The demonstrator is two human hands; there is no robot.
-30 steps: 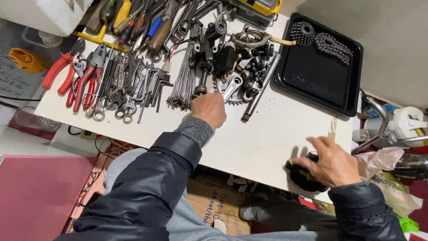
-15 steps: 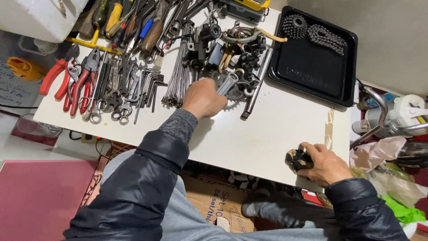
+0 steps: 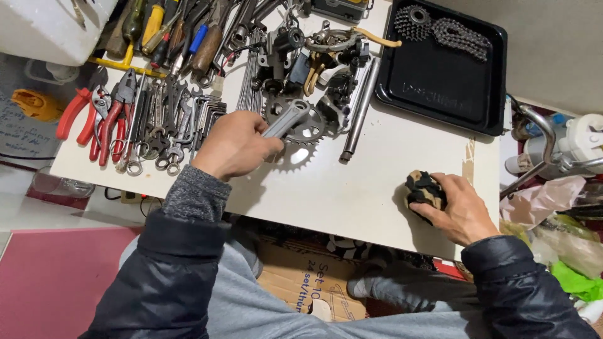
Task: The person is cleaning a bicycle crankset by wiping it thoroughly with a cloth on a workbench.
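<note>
My left hand [image 3: 233, 145] grips the silver crank arm [image 3: 286, 119] of a bicycle crankset, whose toothed chainring [image 3: 303, 135] lies flat on the white table [image 3: 352, 188]. My right hand [image 3: 458, 207] rests near the table's front right edge, fingers closed on a crumpled dark and tan rag [image 3: 424, 189] pressed on the tabletop. Both arms wear dark padded sleeves; a grey cuff shows at the left wrist.
A black tray [image 3: 440, 81] at the back right holds a sprocket cluster [image 3: 411, 19] and a chain [image 3: 461, 37]. Red-handled pliers [image 3: 103, 119], wrenches [image 3: 163, 132], screwdrivers and metal bike parts crowd the back left. A steel rod [image 3: 359, 113] lies beside the chainring.
My left hand moved onto the crankset and closed on its arm. My right hand slid with the rag from the table's edge further onto the top.
</note>
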